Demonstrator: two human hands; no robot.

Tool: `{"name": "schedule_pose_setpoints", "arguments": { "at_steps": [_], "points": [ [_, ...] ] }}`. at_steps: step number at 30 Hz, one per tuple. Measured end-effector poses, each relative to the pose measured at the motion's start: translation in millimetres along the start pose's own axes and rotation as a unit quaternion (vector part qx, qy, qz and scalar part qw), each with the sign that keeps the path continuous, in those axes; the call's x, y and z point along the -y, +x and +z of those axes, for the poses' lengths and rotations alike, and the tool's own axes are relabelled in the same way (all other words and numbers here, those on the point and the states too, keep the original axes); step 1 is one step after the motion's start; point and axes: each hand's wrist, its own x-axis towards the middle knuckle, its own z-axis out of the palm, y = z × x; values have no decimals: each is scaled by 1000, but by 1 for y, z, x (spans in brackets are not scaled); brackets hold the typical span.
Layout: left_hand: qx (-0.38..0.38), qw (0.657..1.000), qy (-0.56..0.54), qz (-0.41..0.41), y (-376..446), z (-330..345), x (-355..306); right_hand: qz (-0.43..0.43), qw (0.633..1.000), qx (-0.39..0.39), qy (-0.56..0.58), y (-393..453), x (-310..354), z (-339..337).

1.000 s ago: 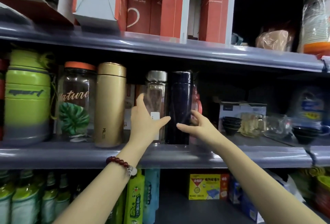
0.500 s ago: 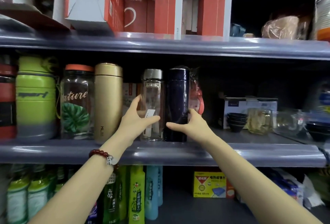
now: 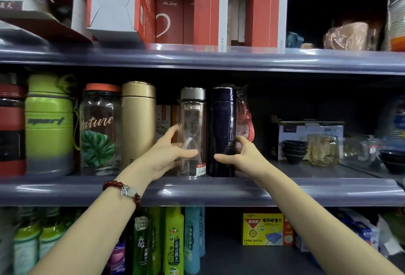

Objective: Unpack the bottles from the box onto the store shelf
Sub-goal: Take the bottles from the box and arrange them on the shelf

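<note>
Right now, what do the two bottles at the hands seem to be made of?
Clear bottle: looks like glass or clear plastic, since the shelf shows through it; dull grey cap, maybe metal.
Dark blue bottle: opaque, smooth, soft sheen, probably coated metal.

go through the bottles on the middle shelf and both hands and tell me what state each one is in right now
Clear bottle: upright, grey cap on, gripped low by the left hand.
Dark blue bottle: upright, capped, gripped low by the right hand.
Gold bottle: upright, lid on, untouched.
Leaf-print jar: upright, orange lid on, looks empty.
Green bottle: upright, closed.
Middle shelf: bare to the right of the blue bottle.
</note>
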Motion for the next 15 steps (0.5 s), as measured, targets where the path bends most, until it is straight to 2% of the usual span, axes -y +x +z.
{"name": "schedule_pose_setpoints", "arguments": {
  "at_steps": [3,5,10,12,15],
  "points": [
    [-4,1000,-16,-3,0,1,4,2,1000,-3,1,0,1,1],
    [-32,999,21,17,-3,3,6,1,1000,-7,2,-1,1,2],
    [-191,967,160,48,-9,37,4,-2,998,-38,-39,-4,0,4],
    [-178,972,148,40,-7,42,4,1,998,-39,-48,-4,1,5],
    [-96,993,68,16,-3,26,2,4,998,-40,-49,-6,4,5]
  ]
}}
